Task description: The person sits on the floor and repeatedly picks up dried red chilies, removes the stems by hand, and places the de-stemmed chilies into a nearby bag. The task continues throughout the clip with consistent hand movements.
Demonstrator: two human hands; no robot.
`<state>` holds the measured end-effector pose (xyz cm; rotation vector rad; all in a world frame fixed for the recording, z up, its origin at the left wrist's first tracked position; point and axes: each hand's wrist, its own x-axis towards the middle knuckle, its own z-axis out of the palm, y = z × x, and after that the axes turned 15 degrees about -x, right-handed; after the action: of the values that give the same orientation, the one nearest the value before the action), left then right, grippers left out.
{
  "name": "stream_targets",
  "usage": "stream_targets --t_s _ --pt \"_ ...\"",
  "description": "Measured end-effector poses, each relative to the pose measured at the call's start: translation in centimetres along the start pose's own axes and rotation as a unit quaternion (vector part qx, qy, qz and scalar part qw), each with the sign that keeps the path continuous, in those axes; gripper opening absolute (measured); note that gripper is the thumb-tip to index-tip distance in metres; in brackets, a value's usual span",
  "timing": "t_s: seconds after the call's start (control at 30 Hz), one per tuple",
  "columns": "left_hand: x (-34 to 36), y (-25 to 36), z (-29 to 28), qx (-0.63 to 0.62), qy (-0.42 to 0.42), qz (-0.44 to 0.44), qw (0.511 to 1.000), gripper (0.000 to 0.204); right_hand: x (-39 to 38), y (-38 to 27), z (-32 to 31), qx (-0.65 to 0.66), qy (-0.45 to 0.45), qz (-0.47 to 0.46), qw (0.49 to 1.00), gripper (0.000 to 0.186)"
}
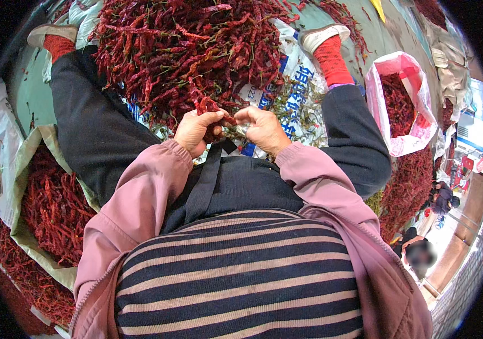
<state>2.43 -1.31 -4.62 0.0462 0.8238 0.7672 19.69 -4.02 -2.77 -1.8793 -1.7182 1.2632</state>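
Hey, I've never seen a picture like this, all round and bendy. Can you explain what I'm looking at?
There's no machine here, just a person's bare hands. The one picture comes from a wide fisheye camera on their head, looking down, so edges curve. The pink sleeves and spread legs are the wearer's own. The left hand holds a few dried red chilies; the right hand has its fingertips close to them, its grip unclear. Ahead lies a big chili heap, beside white-and-blue plastic. Open bags of chilies stand left and right.
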Motion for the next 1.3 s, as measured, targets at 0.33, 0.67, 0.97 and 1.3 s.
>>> stream_targets --t_s 0.33,0.67,0.97,1.3 --pt "0.4 0.0 -1.0 -0.036 -0.039 -0.001 0.999 0.011 -0.8 -0.4 -0.2 0.161 -0.107 0.079 0.978 0.011" --pt "0.5 -0.1 -0.6 -0.031 -0.033 0.014 0.999 0.013 -0.5 -0.7 -0.5 0.12 -0.105 0.071 0.985 0.009" --pt "-1.4 -0.4 3.6 0.193 -0.166 0.101 0.962 0.006 0.4 3.8 0.0 -0.397 -0.054 0.024 0.916 0.016" --pt "0.1 0.3 1.1 0.086 -0.076 0.044 0.992 0.016 3.1 9.0 -6.1 -0.43 0.06 -0.019 0.901 0.029"
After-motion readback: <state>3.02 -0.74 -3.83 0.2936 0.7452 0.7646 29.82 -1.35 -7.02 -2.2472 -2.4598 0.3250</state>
